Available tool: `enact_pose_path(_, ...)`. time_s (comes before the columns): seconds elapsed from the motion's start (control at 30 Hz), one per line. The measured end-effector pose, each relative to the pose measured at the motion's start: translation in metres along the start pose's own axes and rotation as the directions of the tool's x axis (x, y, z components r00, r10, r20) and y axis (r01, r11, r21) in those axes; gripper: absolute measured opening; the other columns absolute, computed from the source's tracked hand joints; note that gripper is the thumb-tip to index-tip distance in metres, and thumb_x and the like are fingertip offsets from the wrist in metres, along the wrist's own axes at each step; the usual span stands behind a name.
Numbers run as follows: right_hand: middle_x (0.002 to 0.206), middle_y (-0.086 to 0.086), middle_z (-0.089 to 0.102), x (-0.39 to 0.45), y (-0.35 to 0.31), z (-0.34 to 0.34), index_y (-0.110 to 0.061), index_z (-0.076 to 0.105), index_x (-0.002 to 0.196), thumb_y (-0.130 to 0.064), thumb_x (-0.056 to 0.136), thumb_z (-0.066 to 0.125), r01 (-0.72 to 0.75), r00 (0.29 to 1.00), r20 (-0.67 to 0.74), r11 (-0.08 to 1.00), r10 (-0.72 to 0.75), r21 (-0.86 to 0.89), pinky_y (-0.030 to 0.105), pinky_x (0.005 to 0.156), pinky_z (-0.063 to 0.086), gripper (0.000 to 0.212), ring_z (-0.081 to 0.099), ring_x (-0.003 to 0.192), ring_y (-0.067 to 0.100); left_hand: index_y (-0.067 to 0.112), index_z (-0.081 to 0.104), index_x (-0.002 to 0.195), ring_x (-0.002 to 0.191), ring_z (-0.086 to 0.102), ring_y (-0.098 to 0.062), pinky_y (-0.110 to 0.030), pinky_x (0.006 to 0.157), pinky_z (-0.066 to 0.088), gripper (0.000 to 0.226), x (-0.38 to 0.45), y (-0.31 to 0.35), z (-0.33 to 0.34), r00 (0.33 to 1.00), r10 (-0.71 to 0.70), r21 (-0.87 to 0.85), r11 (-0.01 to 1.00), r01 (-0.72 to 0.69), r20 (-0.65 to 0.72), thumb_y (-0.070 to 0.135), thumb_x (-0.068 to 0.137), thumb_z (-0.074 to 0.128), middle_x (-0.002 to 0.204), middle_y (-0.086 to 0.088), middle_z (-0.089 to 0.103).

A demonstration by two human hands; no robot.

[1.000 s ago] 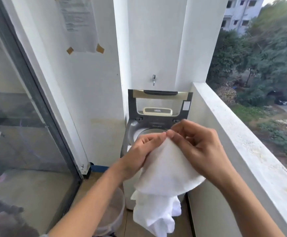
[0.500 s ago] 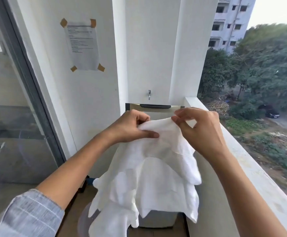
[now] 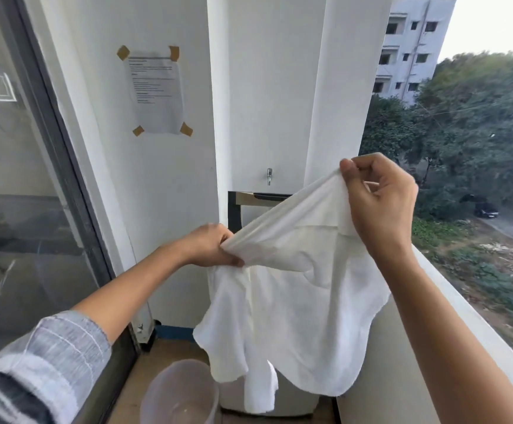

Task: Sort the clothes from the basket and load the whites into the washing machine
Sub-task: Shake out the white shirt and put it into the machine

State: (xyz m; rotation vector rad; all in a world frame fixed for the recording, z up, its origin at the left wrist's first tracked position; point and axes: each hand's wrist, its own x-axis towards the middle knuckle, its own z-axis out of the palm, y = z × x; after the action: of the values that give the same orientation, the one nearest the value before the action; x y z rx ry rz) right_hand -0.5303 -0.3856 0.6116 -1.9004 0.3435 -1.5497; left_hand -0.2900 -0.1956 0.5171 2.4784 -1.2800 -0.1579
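- My left hand [image 3: 210, 247] grips one edge of the white garment [image 3: 292, 304], fingers curled tight.
- My right hand [image 3: 379, 198] pinches the other edge, held higher.
- Garment hangs spread btwn both, in front of the washing machine [image 3: 269, 399] w/ lid [image 3: 249, 198] up.
- Clear bucket [image 3: 178, 393] on floor, lower left of machine.

Light: soft daylight coming in from the open right | shadows: staying faint | glass door [image 3: 28, 185] reflecting | edges: bending, wide-angle | focus: softening slightly
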Motion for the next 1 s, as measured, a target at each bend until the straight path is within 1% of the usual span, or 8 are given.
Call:
enact_pose_path(0.1, 0.077, -0.015, 0.068, 0.012, 0.003, 0.001, -0.016, 0.075, 0.093, -0.032, 0.1, 0.068, 0.013, 1.0, -0.014, 0.992, -0.015, -0.127, 0.027, 0.073, 0.051, 0.02, 0.061, 0.07, 0.0, 0.028, 0.062, 0.063, 0.062, 0.058, -0.012, -0.026, 0.051, 0.038, 0.036, 0.003, -0.016, -0.011, 0.981, -0.048, 0.091, 0.994, 0.066, -0.189, 0.056, 0.072, 0.082, 0.064, 0.01, 0.063)
enact_pose_path(0.23, 0.09, -0.003, 0.073, 0.015, 0.011, -0.002, -0.012, 0.073, 0.099, -0.035, 0.103, 0.063, 0.017, 0.999, -0.023, 0.951, -0.025, -0.309, 0.039, 0.077, 0.051, 0.025, 0.065, 0.08, 0.022, 0.023, 0.061, 0.068, 0.077, 0.065, -0.029, -0.029, 0.06, 0.042, 0.034, 0.012, -0.027, -0.033, 0.878, -0.167, 0.167, 0.949, 0.266, -0.449, 0.049, 0.077, 0.081, 0.079, -0.002, 0.07)
enact_pose_path(0.3, 0.092, 0.0, 0.075, 0.018, 0.013, -0.006, -0.013, 0.074, 0.101, -0.037, 0.103, 0.063, -0.003, 1.0, -0.027, 0.939, -0.007, -0.344, 0.036, 0.076, 0.047, 0.027, 0.067, 0.085, 0.024, 0.017, 0.069, 0.077, 0.077, 0.06, -0.023, -0.029, 0.065, 0.04, 0.034, 0.014, -0.037, -0.043, 0.94, -0.239, -0.018, 0.97, 0.242, -0.244, 0.045, 0.073, 0.087, 0.081, 0.0, 0.069)
enact_pose_path(0.4, 0.087, 0.002, 0.072, 0.033, 0.018, -0.015, -0.013, 0.076, 0.099, -0.037, 0.1, 0.068, -0.069, 0.986, 0.106, 0.903, 0.125, -0.424, 0.032, 0.076, 0.043, 0.025, 0.066, 0.088, 0.024, 0.009, 0.072, 0.082, 0.07, 0.053, -0.013, -0.029, 0.068, 0.039, 0.039, 0.003, -0.039, -0.054, 0.991, -0.1, -0.368, 0.921, 0.126, 0.089, 0.041, 0.074, 0.093, 0.074, 0.002, 0.059)
enact_pose_path(0.5, 0.083, 0.001, 0.072, 0.044, 0.02, -0.028, -0.02, 0.079, 0.085, -0.037, 0.093, 0.077, -0.275, 0.855, 0.322, 0.882, 0.407, -0.383, 0.03, 0.072, 0.049, 0.019, 0.065, 0.08, 0.018, 0.019, 0.046, 0.053, 0.049, 0.033, -0.013, -0.025, 0.052, 0.033, 0.047, 0.0, -0.034, -0.066, 1.0, -0.006, -0.621, 0.784, -0.01, -0.023, 0.019, 0.077, 0.087, 0.055, 0.004, 0.034)
enact_pose_path(0.63, 0.067, 0.0, 0.074, 0.037, 0.01, -0.03, -0.016, 0.083, 0.078, -0.032, 0.086, 0.085, -0.543, 0.73, 0.432, 0.833, 0.53, -0.104, 0.019, 0.05, 0.053, 0.019, 0.066, 0.052, 0.011, 0.018, 0.051, 0.052, 0.046, 0.042, -0.015, -0.031, 0.049, 0.046, 0.042, -0.01, -0.017, -0.08, 0.978, 0.089, -0.355, 0.922, -0.151, -0.186, 0.021, 0.078, 0.084, 0.049, 0.004, 0.042)
enact_pose_path(0.9, 0.065, -0.006, 0.073, 0.027, -0.033, 0.007, -0.015, 0.083, 0.081, -0.033, 0.083, 0.088, -0.536, 0.73, 0.463, 0.842, 0.502, -0.068, 0.018, 0.057, 0.049, 0.019, 0.064, 0.057, 0.009, 0.031, 0.076, 0.087, 0.062, 0.07, 0.0, -0.023, 0.065, 0.058, 0.051, -0.053, 0.093, 0.05, 0.91, 0.323, -0.16, 0.944, -0.29, 0.258, 0.076, 0.063, 0.081, 0.072, 0.013, 0.075)
enact_pose_path(1.0, 0.069, 0.0, 0.074, 0.029, -0.042, 0.001, -0.012, 0.082, 0.086, -0.031, 0.086, 0.086, -0.558, 0.751, 0.41, 0.829, 0.517, -0.023, 0.022, 0.062, 0.051, 0.019, 0.064, 0.062, 0.013, 0.043, 0.071, 0.122, 0.075, 0.07, 0.009, -0.023, 0.082, 0.059, 0.082, -0.071, 0.121, 0.123, 0.885, 0.344, -0.222, 0.933, -0.284, 0.313, 0.087, 0.054, 0.079, 0.091, 0.026, 0.074)
